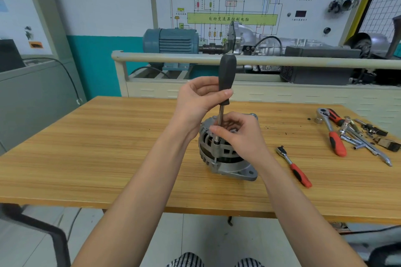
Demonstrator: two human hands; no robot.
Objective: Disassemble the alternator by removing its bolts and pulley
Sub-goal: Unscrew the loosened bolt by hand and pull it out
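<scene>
A grey metal alternator is being shown standing on a wooden tabletop, roughly at its centre and close to the near edge, with its mounting lugs resting at the bottom right. A nut driver with a black handle and a thin metal shaft is being held almost upright over it, its tip set down onto a bolt on the alternator's near left rim.

The left hand is being kept curled round the lower part of the black handle, thumb pressed across its front. The right hand is being rested on top of the alternator, its thumb and fingers being closed in a pinch around the lower end of the shaft, just above the bolt. Both bare forearms are being extended forward from the bottom of the view.

To the right of the alternator, a small ratchet with a red grip is lying apart on the tabletop. Farther right, near the far right edge, a larger red-handled ratchet is lying beside a loose cluster of chrome tools and small dark parts. Whether the pulley is on the alternator cannot be told, as the top is being covered by the right hand.
</scene>
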